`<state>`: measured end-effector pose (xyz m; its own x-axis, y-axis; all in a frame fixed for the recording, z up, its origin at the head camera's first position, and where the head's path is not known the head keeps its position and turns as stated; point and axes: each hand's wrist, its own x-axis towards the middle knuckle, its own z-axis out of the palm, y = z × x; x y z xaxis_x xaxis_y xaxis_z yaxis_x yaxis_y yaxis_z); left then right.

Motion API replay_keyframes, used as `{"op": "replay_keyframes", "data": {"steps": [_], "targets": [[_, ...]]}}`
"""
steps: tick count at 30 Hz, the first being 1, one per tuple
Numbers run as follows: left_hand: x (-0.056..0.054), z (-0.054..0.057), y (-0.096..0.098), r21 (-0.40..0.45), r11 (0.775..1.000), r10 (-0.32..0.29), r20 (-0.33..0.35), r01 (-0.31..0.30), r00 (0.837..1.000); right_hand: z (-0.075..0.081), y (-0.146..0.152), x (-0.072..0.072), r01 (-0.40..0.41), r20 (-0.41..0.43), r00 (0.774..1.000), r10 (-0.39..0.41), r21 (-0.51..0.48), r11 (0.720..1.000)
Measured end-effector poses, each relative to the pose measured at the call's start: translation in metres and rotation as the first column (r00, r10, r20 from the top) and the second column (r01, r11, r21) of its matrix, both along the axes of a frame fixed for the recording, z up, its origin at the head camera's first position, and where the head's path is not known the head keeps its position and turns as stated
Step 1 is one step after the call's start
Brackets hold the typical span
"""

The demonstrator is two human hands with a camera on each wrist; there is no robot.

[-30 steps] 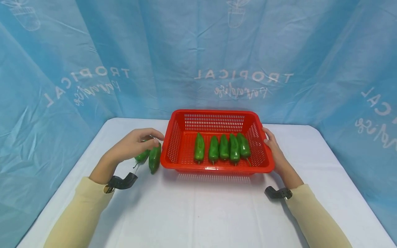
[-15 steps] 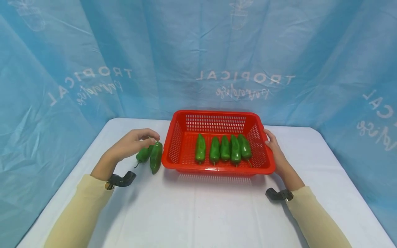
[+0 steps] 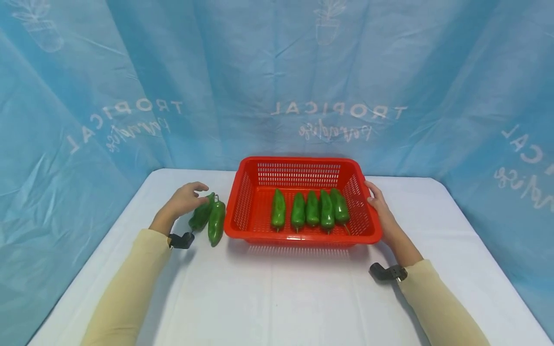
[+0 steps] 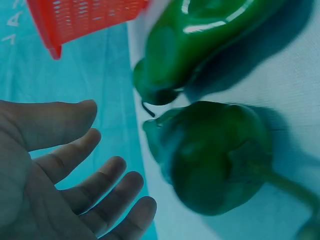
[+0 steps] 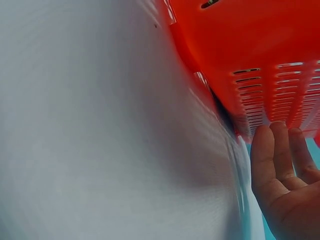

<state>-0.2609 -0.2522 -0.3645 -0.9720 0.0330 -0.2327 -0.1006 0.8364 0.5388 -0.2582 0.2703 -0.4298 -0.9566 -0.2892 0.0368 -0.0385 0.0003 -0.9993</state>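
Note:
My left hand (image 3: 183, 199), fingers spread and holding nothing, hovers just over a green pepper (image 3: 200, 216) on the table. A second green pepper (image 3: 216, 223) lies to its right, near the red basket (image 3: 303, 239). In the left wrist view, the nearer pepper (image 4: 220, 160) points its stem toward the camera, and the thumb and fingertips are apart from it. My right hand (image 3: 381, 206) is at the basket's right side. In the right wrist view, its fairly straight fingers (image 5: 282, 150) lie against the basket's outer slotted wall (image 5: 250, 45).
Several green peppers (image 3: 312, 209) lie side by side inside the basket, toward its right half. A white cloth (image 3: 277, 298) covers the table. Blue printed curtains (image 3: 277, 72) hang behind and at both sides.
My left hand has drawn back to the left, away from the basket, uncovering more of the two peppers on the table. My right hand stays at the basket's side.

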Motion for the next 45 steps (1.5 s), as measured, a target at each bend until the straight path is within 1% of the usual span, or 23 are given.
{"op": "replay_keyframes", "data": {"steps": [4, 7, 12, 14, 19, 25, 29, 31, 37, 41, 45], "targets": [[-0.005, -0.010, -0.004, -0.031, 0.999, -0.010, 0.021, 0.011, 1.000, -0.001, -0.002, 0.001, 0.000, 0.002, 1.000, 0.000, 0.015, 1.000], [-0.006, -0.015, -0.006, -0.056, 0.998, -0.021, 0.042, 0.024, 0.999, -0.002, -0.002, 0.001, 0.006, 0.008, 1.000, -0.006, 0.019, 1.000], [-0.008, -0.020, -0.008, -0.081, 0.996, -0.020, 0.065, 0.025, 0.998, -0.002, -0.002, 0.000, 0.004, 0.014, 1.000, -0.004, 0.006, 1.000], [-0.009, -0.022, -0.007, -0.075, 0.997, -0.009, 0.073, 0.015, 0.997, -0.002, -0.002, 0.000, 0.007, 0.016, 1.000, -0.007, -0.002, 1.000], [-0.011, -0.021, -0.004, -0.084, 0.996, 0.022, 0.111, -0.013, 0.994, 0.000, -0.002, 0.001, 0.013, 0.019, 1.000, -0.013, -0.010, 1.000], [-0.010, -0.021, -0.002, -0.110, 0.994, 0.024, 0.128, -0.010, 0.991, 0.001, -0.002, 0.001, 0.011, 0.026, 1.000, -0.011, -0.002, 1.000], [-0.007, -0.021, -0.002, -0.118, 0.993, -0.002, 0.116, 0.015, 0.993, 0.002, -0.003, 0.002, 0.012, 0.029, 1.000, -0.011, -0.014, 1.000], [-0.004, -0.021, -0.003, -0.113, 0.993, -0.027, 0.115, 0.040, 0.993, 0.002, -0.003, 0.002, 0.012, 0.029, 1.000, -0.011, -0.017, 1.000], [-0.002, -0.016, -0.007, -0.092, 0.989, -0.097, 0.146, 0.111, 0.984, 0.002, -0.004, 0.001, 0.011, 0.018, 1.000, -0.011, -0.008, 1.000], [-0.004, -0.014, -0.007, -0.110, 0.987, -0.100, 0.158, 0.118, 0.982, 0.002, -0.003, 0.001, 0.010, 0.009, 1.000, -0.010, -0.011, 1.000], [-0.004, -0.016, -0.007, -0.076, 0.991, -0.093, 0.169, 0.107, 0.981, 0.001, -0.003, 0.001, 0.010, 0.013, 1.000, -0.010, -0.012, 1.000]]}}
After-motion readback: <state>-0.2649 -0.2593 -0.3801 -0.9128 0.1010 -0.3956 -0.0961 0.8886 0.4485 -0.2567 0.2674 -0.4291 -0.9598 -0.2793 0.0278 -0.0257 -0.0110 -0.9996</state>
